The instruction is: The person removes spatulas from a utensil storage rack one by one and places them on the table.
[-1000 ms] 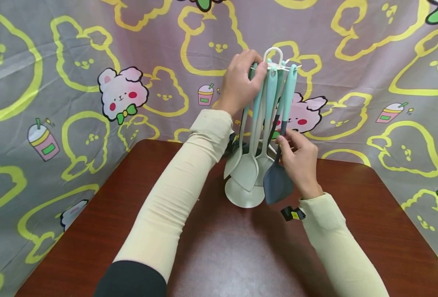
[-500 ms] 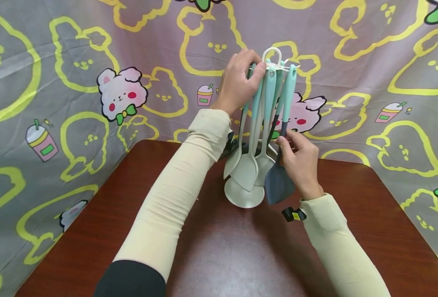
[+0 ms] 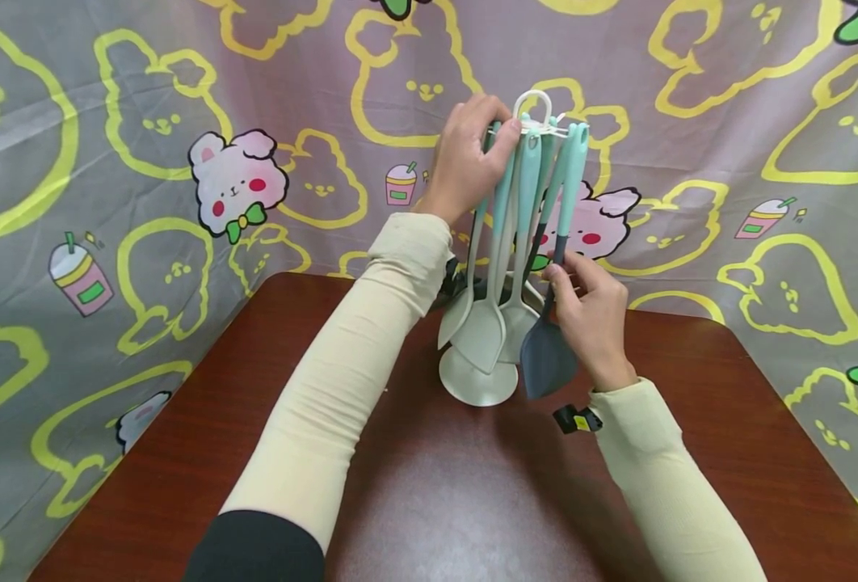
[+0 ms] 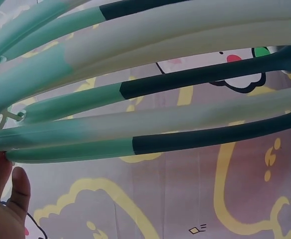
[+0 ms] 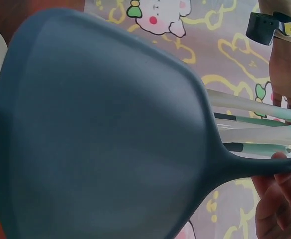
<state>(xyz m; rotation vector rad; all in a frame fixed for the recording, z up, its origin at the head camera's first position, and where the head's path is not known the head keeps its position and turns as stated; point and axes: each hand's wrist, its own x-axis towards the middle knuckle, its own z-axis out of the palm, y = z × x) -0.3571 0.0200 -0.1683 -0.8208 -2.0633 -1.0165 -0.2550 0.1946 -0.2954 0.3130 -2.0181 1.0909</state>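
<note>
A white utensil rack with a loop [image 3: 533, 95] on top and a round base [image 3: 478, 390] stands on the table, hung with several mint-handled utensils. My left hand [image 3: 467, 162] grips the rack's top at its left side, thumb beside the handle ends. With my right hand [image 3: 593, 319] I pinch the dark shaft of a grey-blue spatula [image 3: 548, 362] at the rack's right. Its mint handle end is up at the rack's hooks, and its broad blade [image 5: 105, 124] fills much of the right wrist view. A pale spatula [image 3: 483, 333] hangs at the front.
The brown table [image 3: 429, 485] reaches toward me. A curtain [image 3: 313, 105] with cartoon bears and rabbits hangs behind and at both sides. In the left wrist view, pale and dark utensil shafts [image 4: 195, 77] run side by side.
The grey-blue spatula's handle top has shifted slightly right, and another mint handle now shows beside it. My right hand has moved a little right with it; the left stays at the rack's top.
</note>
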